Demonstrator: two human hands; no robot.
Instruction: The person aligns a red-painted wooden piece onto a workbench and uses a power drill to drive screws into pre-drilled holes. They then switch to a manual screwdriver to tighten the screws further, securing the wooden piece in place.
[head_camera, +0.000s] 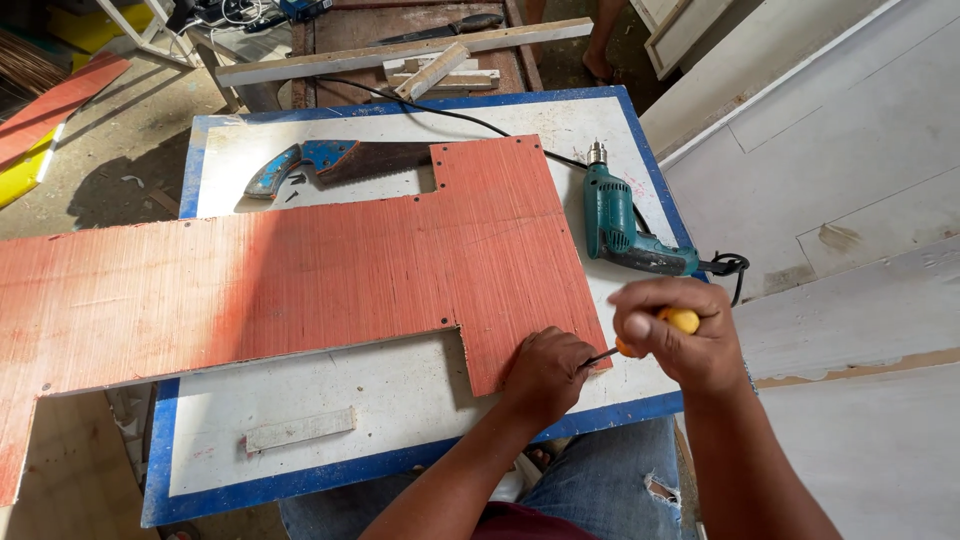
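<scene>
Red-stained board (300, 270) lies across the white, blue-edged worktop (400, 400). At its near right corner the left hand (545, 372) presses down, fingers pinched at the tip of a yellow screwdriver (650, 335). The right hand (675, 335) grips its handle in a closed fist. A green drill (615, 225) lies just beside the board; a handsaw (320, 165) lies behind it.

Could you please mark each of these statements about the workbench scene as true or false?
1. The right hand grips a yellow-handled screwdriver. True.
2. The left hand rests on the red board. True.
3. The green electric drill lies on top of the red board. False: it lies beside it, on the white table.
4. The handsaw has a yellow handle. False: its handle is blue.
5. A black cord runs across the table. True.
</scene>
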